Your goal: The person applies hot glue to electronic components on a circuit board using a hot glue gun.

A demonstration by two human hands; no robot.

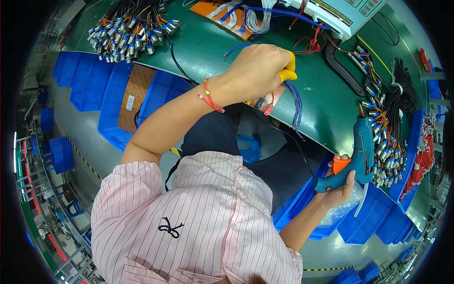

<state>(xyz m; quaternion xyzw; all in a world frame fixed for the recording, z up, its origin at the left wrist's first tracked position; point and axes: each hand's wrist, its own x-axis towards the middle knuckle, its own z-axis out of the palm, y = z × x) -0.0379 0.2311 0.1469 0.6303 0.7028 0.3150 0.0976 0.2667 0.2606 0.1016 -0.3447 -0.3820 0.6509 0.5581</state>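
My left hand [262, 68], with yellow covers on the thumb and a finger, is closed over a thin bundle of blue and purple wires [296, 102] above the green table. The wires show on both sides of the hand; the grip itself is partly hidden. My right hand [338, 189] is wrapped around the handle of a teal glue gun [362, 146] with an orange trigger [341, 164]. Its nozzle points up, away from me, beside a pile of metal-capped cables [390, 161]. A whitish glue stick [362, 201] sticks out near its rear.
Another pile of metal-capped cables [130, 38] lies at the far left. A white machine [326, 14] and a black clamp-like bracket [344, 71] stand at the back. Red wires [312, 45] lie near the machine. Blue bins [111, 109] line the table's front edge [182, 75].
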